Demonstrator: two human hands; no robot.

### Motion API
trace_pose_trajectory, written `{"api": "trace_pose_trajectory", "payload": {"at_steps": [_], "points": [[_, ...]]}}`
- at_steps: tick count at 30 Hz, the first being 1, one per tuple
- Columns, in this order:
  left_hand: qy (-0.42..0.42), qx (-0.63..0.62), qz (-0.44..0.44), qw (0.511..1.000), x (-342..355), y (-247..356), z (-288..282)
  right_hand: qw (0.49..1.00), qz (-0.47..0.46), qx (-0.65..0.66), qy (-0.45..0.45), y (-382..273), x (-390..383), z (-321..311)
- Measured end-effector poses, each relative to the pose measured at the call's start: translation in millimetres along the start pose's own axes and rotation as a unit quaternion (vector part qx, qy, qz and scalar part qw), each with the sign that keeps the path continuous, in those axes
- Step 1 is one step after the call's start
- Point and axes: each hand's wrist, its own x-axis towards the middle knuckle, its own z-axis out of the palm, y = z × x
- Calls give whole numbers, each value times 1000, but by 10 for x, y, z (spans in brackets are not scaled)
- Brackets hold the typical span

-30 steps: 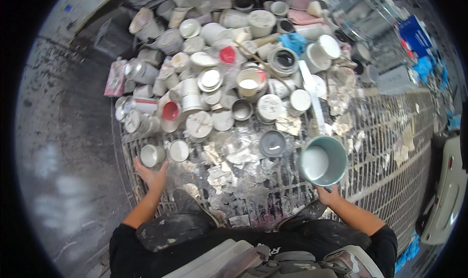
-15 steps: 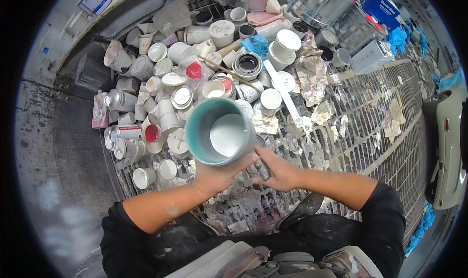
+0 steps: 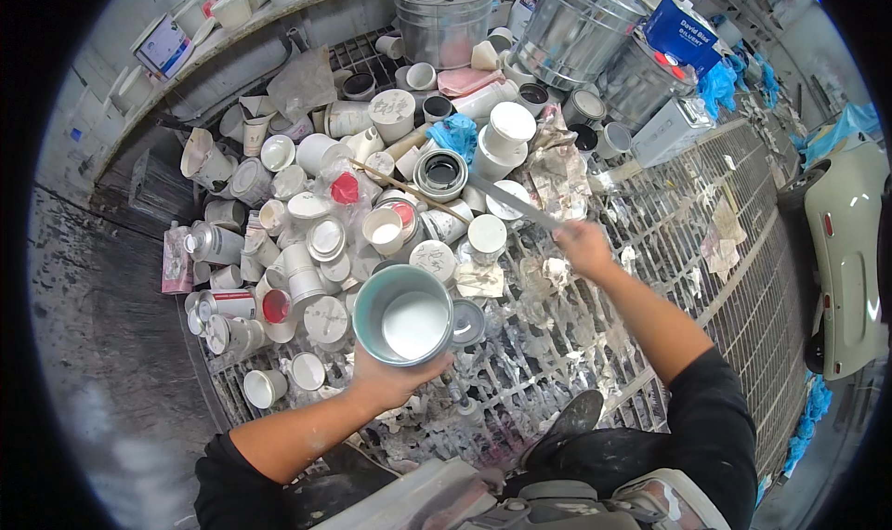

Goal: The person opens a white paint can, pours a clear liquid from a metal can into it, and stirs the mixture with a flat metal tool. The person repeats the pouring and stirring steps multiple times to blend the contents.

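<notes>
My left hand (image 3: 386, 381) is wrapped around the lower side of a teal-walled cup (image 3: 370, 312) at the centre. White paint (image 3: 415, 326) lies in its bottom. A round grey part (image 3: 469, 322) sits against the cup's right side; a slim metal piece (image 3: 457, 388) shows below, and whether both are joined to the cup I cannot tell. Out to the right, my right hand (image 3: 585, 248) is closed on the near end of a long flat stirring stick (image 3: 516, 202). The stick's far end reaches a white-lidded tub and a can with dark contents (image 3: 440, 173).
Paint cans, paper cups and lidded tubs (image 3: 392, 112) crowd the floor grating (image 3: 669, 242) ahead and left. Metal drums (image 3: 576, 28) and a rectangular tin (image 3: 674, 130) stand at the back. Crumpled masking paper (image 3: 557, 158) lies beside them. A pale car body (image 3: 850, 261) is far right.
My right hand has left the cup's side and moved right and forward, taking hold of the stick on the pile. The cup has shifted slightly down in view, still in my left hand.
</notes>
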Motion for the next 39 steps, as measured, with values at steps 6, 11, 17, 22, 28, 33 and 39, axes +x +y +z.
{"api": "trace_pose_trajectory", "payload": {"at_steps": [6, 11, 17, 22, 28, 33, 39], "points": [[-29, 17, 0, 999, 63, -14, -23, 914, -181, 270, 243, -1046, -331, -1388], [-46, 10, 13, 999, 162, 46, 69, 930, -271, 3, 247, -1252, -698, -1557], [-66, -17, 87, 994, 231, 55, 255, 916, -293, 242, 128, -1839, -1236, -1587], [-59, 26, 64, 996, 268, 113, 345, 927, -353, 118, -48, -2353, -1480, -961], [-78, -3, 41, 996, 317, 94, 314, 896, -411, -15, -169, -2603, -1173, -335], [-54, -1, 81, 995, 323, 6, 247, 950, -287, 13, -125, -2484, -1042, -338], [-67, -23, 39, 997, 398, -125, 102, 984, -173, -27, 6, -1843, -439, -784]]}}
